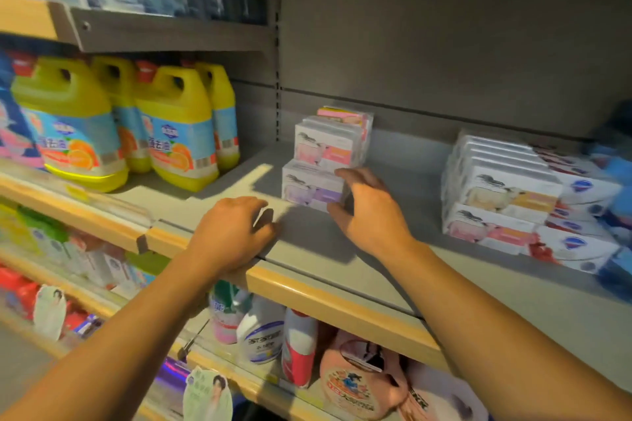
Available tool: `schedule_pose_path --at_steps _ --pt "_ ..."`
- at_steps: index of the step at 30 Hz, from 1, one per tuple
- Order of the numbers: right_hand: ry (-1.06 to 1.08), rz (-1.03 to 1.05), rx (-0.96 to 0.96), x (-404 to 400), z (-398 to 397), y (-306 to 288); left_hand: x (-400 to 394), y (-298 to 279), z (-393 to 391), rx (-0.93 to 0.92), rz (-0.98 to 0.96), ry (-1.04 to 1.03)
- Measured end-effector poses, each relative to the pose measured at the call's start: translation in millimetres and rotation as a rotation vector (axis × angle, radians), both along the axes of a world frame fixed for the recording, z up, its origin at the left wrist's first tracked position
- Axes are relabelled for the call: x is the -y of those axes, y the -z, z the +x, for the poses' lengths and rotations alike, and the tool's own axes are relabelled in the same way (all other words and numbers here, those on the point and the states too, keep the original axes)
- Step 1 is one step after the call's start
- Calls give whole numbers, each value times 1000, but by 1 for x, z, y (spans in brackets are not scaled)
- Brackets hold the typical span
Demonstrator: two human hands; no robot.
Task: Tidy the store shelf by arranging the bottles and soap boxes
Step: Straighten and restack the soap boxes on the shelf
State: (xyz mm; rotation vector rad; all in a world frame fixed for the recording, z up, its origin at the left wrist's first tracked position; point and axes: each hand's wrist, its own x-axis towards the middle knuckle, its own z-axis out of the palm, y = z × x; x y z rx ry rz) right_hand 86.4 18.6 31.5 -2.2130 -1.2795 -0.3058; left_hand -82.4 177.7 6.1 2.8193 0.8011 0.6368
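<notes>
Right hand (367,207) at the purple soap box (313,186), fingers spread over its top corner and thumb against its near end, loosely clamped. Left hand (236,232) resting on the grey shelf (393,267) near the front lip, fingers curled under, gripping nothing. Risk judged here: pink soap boxes (328,143) stacked above, likely to topple with any quick tug on the lower box. Open shelf between this stack and the yellow bottles (133,120) to the left, more before the larger soap stack (502,191) to the right; front edge close, an easy drop onto products below.
</notes>
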Motion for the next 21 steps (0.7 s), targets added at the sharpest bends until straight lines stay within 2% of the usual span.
schedule_pose_path --at_steps 5,10,21 --pt "105 -135 82 -28 6 18 -4 14 3 -32 52 3" --pt "68 -14 117 -28 8 21 -8 16 5 1 37 3" --pt "101 38 -96 -29 6 -2 -7 15 4 66 -5 -15"
